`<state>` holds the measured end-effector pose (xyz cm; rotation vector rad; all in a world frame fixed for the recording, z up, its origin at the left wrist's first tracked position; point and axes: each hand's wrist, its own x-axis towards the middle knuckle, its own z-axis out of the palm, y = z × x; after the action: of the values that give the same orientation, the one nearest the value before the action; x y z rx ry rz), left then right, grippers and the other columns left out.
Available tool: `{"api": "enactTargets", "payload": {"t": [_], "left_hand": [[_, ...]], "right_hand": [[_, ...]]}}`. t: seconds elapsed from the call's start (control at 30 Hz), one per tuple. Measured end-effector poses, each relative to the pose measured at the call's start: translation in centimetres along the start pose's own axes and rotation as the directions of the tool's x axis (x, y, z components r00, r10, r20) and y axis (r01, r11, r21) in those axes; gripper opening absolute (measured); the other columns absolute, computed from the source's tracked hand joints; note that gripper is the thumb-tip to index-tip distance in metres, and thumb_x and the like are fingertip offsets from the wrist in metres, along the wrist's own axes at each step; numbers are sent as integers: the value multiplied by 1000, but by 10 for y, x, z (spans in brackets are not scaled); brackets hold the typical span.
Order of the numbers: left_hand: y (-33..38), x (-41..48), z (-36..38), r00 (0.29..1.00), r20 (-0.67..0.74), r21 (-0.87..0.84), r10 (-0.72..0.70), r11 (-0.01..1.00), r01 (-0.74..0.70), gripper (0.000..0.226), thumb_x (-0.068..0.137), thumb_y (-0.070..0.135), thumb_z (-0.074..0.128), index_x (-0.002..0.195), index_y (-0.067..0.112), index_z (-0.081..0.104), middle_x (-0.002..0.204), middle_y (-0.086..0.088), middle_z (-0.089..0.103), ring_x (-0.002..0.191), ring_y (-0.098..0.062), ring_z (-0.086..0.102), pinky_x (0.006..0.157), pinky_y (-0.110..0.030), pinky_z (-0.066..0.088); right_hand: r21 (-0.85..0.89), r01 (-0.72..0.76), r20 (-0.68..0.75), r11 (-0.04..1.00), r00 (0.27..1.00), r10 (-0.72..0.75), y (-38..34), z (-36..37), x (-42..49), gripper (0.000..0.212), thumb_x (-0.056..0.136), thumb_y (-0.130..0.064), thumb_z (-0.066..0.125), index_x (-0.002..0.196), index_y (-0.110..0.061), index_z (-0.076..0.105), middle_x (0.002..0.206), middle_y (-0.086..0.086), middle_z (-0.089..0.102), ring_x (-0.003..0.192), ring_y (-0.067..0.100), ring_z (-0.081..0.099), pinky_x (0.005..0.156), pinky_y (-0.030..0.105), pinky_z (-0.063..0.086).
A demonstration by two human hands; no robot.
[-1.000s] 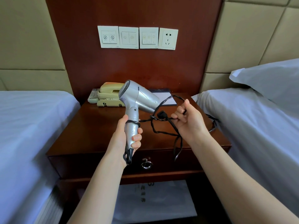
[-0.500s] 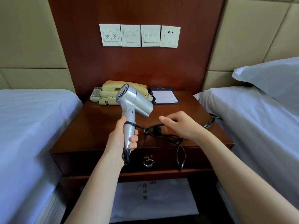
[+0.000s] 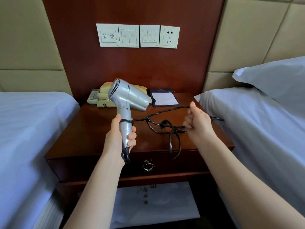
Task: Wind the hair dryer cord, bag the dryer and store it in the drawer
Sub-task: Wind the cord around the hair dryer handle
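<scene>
Fists [image 3: 121, 138] [image 3: 197, 120] closed — dryer [image 3: 127, 96], cord [image 3: 165, 111]

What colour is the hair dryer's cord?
Black. The cord shows best in the head view, stretched between both hands over the brown nightstand.

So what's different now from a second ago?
The right hand has swung out to the right, pulling the cord taut from the hair dryer handle. The left hand kept its grip on the handle; the drawer stayed shut.
</scene>
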<state>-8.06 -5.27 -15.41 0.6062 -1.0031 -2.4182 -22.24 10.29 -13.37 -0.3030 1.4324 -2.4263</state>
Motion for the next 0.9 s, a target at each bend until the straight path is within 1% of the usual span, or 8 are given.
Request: {"api": "enactTargets", "payload": {"t": [0.07,0.13,0.2,0.27,0.4,0.5,0.7,0.9], "left_hand": [[0,0,-1,1000,-9,-19,5,1000,-5,40,93,47,43,85,9,49,67,-5,45,30,-7,37,27,-12,26],[-1,-2,-2,1000,-10,-28,8,1000,-8,39,93,47,42,88,9,50,67,-5,45,31,-7,37,27,-13,26],[-3,-4,-3,1000,-13,2,12,1000,-12,37,93,45,44,90,9,51,66,-5,45,32,-8,37,28,-13,26],[-7,-6,-1,1000,-9,67,23,998,-23,36,93,44,47,93,8,52,65,-5,47,33,-8,37,29,-14,26],[-8,-12,9,998,56,133,41,990,-48,37,93,42,48,102,6,53,67,-6,48,34,-8,37,29,-16,27],[-6,-19,15,995,77,171,61,982,-73,39,95,40,46,109,4,54,66,-8,52,35,-10,38,30,-16,27],[-8,-33,21,990,109,336,90,934,-122,33,94,34,50,103,3,59,63,-9,58,40,-12,40,33,-18,28],[-11,-38,25,983,60,396,171,900,-180,26,93,29,53,92,4,58,54,-4,53,40,-11,41,35,-18,30]], "right_hand": [[-99,12,35,995,999,-8,-1,-1,1,39,98,-25,46,62,-11,48,41,-9,26,35,5,22,40,20,25],[-365,64,121,929,992,-20,-4,-2,0,38,97,-23,45,62,-10,52,39,-9,28,35,6,27,48,25,34],[-627,181,221,758,974,-50,-9,0,-3,39,94,-21,47,57,-11,53,40,-9,31,36,6,29,55,25,36],[-763,342,356,548,930,-85,-13,7,-11,40,91,-20,51,51,-15,52,39,-9,34,38,4,30,50,19,29],[-793,574,586,204,810,-1,-13,25,-35,33,89,-26,54,57,-20,61,47,-7,47,49,6,42,53,21,32],[-736,674,677,64,729,100,-6,32,-51,23,90,-23,52,75,-16,68,67,-1,61,68,18,54,66,30,40],[-802,593,594,69,804,-13,-11,39,-56,21,88,-33,58,72,-20,61,73,-2,64,76,21,59,71,32,42],[-842,512,532,171,841,100,-9,43,-63,34,72,-52,68,76,-18,69,66,-5,62,74,17,60,73,33,41]]}}
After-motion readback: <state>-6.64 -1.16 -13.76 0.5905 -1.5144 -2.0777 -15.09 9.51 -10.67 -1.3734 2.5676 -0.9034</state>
